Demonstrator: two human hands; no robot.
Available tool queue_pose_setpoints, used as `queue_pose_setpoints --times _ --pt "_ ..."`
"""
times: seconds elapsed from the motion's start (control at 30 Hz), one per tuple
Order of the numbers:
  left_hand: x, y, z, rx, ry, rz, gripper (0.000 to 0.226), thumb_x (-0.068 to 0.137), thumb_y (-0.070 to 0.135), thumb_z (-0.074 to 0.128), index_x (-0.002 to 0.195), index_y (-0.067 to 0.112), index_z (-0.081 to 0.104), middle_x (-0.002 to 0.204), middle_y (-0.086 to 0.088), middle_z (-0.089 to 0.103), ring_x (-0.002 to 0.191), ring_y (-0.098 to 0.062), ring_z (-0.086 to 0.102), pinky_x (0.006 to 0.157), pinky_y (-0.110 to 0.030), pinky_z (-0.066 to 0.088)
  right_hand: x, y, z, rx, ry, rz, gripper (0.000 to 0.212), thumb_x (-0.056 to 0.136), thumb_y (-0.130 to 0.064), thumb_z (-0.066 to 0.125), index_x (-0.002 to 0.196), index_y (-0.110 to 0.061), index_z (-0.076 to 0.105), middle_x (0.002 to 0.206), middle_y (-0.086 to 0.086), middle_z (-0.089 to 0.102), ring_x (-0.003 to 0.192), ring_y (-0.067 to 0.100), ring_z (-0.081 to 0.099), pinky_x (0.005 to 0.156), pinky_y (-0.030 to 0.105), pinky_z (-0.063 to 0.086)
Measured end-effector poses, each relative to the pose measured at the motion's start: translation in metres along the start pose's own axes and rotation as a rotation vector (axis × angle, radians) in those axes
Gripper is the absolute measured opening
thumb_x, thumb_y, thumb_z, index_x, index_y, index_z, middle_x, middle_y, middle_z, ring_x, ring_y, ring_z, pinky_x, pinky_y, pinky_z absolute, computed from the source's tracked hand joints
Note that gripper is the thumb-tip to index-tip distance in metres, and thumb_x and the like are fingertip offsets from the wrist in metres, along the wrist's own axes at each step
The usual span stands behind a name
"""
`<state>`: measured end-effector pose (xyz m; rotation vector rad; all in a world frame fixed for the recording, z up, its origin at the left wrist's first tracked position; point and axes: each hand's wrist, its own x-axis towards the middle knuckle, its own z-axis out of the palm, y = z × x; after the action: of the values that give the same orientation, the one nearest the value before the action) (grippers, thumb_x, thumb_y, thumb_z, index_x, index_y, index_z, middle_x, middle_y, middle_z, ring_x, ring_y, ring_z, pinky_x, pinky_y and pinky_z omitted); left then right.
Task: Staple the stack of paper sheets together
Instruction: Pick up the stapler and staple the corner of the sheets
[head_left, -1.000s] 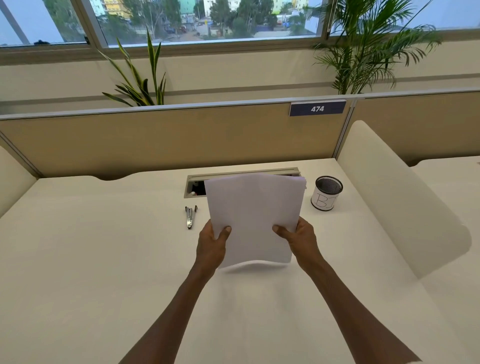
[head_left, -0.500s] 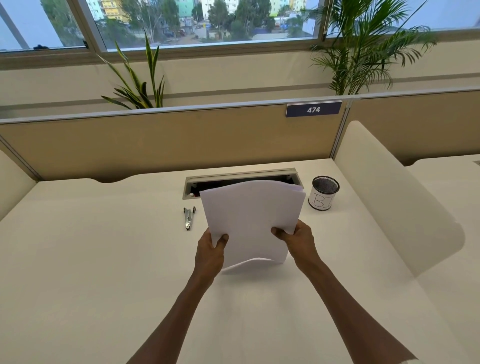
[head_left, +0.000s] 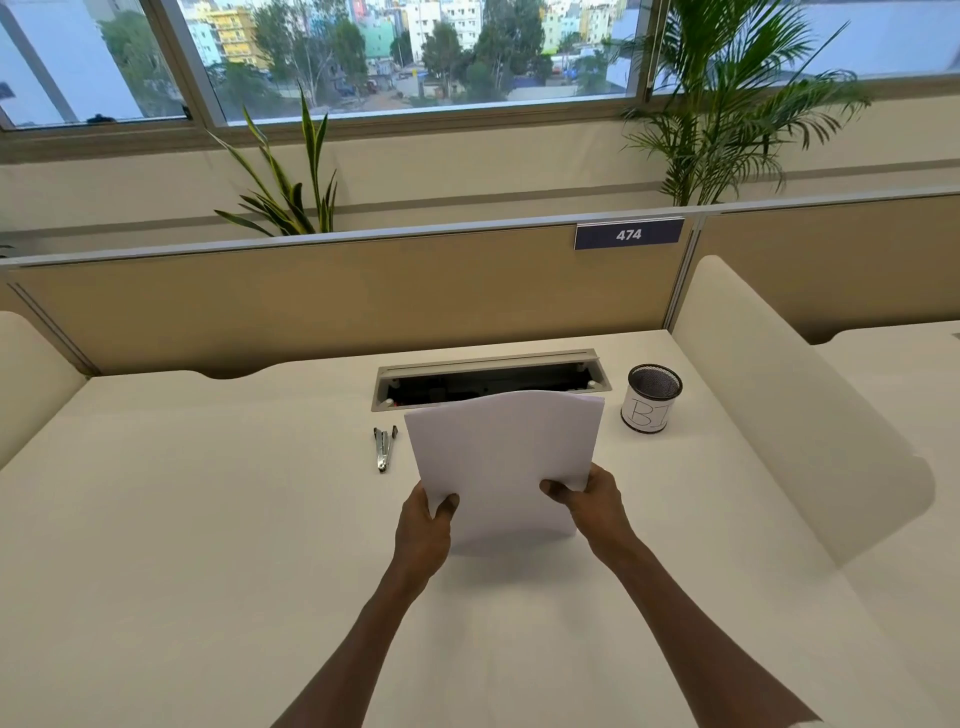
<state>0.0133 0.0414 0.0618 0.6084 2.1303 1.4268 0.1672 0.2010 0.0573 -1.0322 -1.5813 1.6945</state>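
I hold a stack of white paper sheets (head_left: 501, 462) upright over the middle of the white desk (head_left: 208, 545), its lower edge resting on or just above the desk and its top curling slightly. My left hand (head_left: 423, 525) grips the lower left side with the thumb in front. My right hand (head_left: 589, 501) grips the lower right side the same way. A small metal stapler (head_left: 383, 448) lies flat on the desk just left of the sheets, apart from both hands.
A cable tray opening (head_left: 491, 379) sits in the desk behind the sheets. A black mesh pen cup (head_left: 652, 397) with a white label stands at the back right. A beige partition (head_left: 311, 301) runs along the back, and a curved white divider (head_left: 779, 395) on the right.
The stack has come down a little and tipped away from me, so its top now sits below the cable tray opening. Both hands keep the same grip.
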Motion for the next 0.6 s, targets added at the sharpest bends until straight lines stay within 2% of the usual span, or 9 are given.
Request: queue_pose_setpoints --times 0.17,0.27,0.33,0.6 --pt "0.004 -0.002 0.001 0.007 -0.002 -0.014 0.033 0.095 0.018 0.054 0.128 0.014 0.053 0.119 -0.001 0.067 0.109 -0.023 0.062 0.085 -0.031 0.044 0.001 -0.002 -0.001 0.016 -0.011 -0.004 0.025 0.077 -0.002 0.078 0.095 -0.017 0.071 0.093 0.003 0.075 0.087 0.020 0.068 0.066 0.014 0.052" --pt "0.004 -0.001 0.002 0.010 0.006 -0.013 0.032 0.095 0.017 0.053 0.128 0.014 0.054 0.118 0.000 0.067 0.108 -0.023 0.062 0.085 -0.032 0.045 0.002 -0.006 -0.006 0.046 -0.020 -0.018 0.031 0.076 -0.003 0.079 0.103 -0.017 0.072 0.098 0.000 0.077 0.092 0.020 0.071 0.076 0.023 0.055" --pt "0.004 0.000 0.002 0.012 0.015 -0.020 0.033 0.096 0.017 0.053 0.128 0.014 0.053 0.118 0.000 0.066 0.107 -0.023 0.061 0.084 -0.032 0.044 0.004 -0.013 -0.010 0.069 -0.027 -0.044 0.034 0.077 -0.006 0.079 0.108 -0.019 0.072 0.101 -0.004 0.077 0.093 0.015 0.072 0.079 0.025 0.056" --pt "0.009 0.005 0.004 0.031 0.042 -0.011 0.032 0.095 0.014 0.053 0.127 0.011 0.052 0.119 -0.004 0.065 0.103 -0.022 0.059 0.083 -0.030 0.041 0.010 -0.049 -0.008 0.128 -0.041 -0.098 0.019 0.095 -0.024 0.061 0.111 -0.017 0.066 0.103 -0.005 0.076 0.086 0.004 0.073 0.067 0.015 0.055"
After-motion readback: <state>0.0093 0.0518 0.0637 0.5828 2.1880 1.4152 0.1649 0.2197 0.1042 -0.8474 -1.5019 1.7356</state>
